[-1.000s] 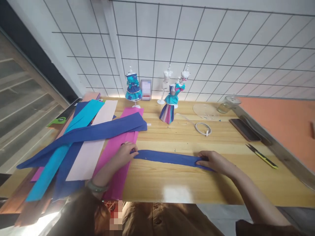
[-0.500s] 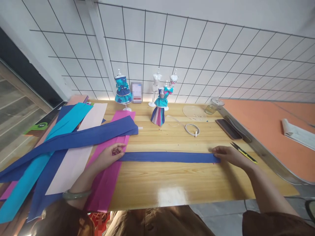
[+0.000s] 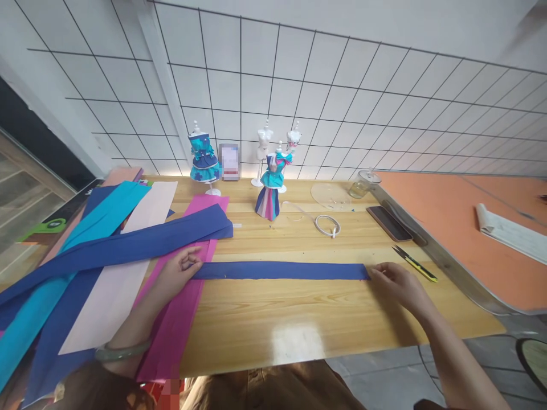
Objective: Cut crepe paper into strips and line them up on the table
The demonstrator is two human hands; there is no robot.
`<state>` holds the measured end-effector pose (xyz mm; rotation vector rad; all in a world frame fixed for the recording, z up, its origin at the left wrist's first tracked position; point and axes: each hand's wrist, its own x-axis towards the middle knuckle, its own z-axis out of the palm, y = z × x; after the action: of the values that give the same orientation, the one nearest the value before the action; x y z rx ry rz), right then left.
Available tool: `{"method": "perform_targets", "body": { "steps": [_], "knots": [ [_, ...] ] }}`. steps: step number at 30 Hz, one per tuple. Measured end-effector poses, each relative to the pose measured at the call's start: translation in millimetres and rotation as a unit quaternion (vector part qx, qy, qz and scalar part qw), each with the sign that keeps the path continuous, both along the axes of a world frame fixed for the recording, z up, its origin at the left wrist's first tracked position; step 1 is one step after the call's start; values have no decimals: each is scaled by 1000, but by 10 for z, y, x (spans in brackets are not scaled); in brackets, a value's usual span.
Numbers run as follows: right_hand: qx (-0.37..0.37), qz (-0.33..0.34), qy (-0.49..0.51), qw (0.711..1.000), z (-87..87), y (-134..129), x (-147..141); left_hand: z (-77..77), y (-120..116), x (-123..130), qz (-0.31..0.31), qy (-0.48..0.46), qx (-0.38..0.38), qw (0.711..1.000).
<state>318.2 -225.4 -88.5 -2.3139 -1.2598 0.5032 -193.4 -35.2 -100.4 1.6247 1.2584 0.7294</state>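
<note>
A narrow dark blue fabric strip point(image 3: 282, 271) lies flat and straight across the wooden table. My left hand point(image 3: 182, 270) pinches its left end, over a magenta cloth point(image 3: 171, 319). Just beyond the strip's right end is my right hand point(image 3: 391, 279), its fingers bent together beside the tip; whether they touch the fabric is hard to tell. Left of my left hand, a wider blue strip point(image 3: 141, 239) crosses turquoise point(image 3: 55, 296) and pale pink point(image 3: 102, 307) pieces.
Small dress forms stand at the back, one in a blue dress point(image 3: 205, 159), another in a striped skirt point(image 3: 268, 204). A white coil point(image 3: 327, 225), glass jar point(image 3: 363, 185), dark phone point(image 3: 390, 223) and yellow cutter point(image 3: 414, 263) lie right. An orange surface point(image 3: 448, 228) adjoins.
The whole view has shifted, with table items a little further left. My right hand has moved off the strip's right end, which now shows uncovered. My left hand keeps its hold.
</note>
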Motion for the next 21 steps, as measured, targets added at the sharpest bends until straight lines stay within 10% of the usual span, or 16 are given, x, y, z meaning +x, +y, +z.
{"method": "perform_targets", "body": {
  "steps": [12, 21],
  "knots": [
    [42, 234, -235, 943, -116, -198, -126, -108, 61, -57, -8, 6, 3, 1000],
    [87, 98, -207, 970, -20, -272, -53, -108, 38, -66, -3, 21, 28, 999]
  ]
}}
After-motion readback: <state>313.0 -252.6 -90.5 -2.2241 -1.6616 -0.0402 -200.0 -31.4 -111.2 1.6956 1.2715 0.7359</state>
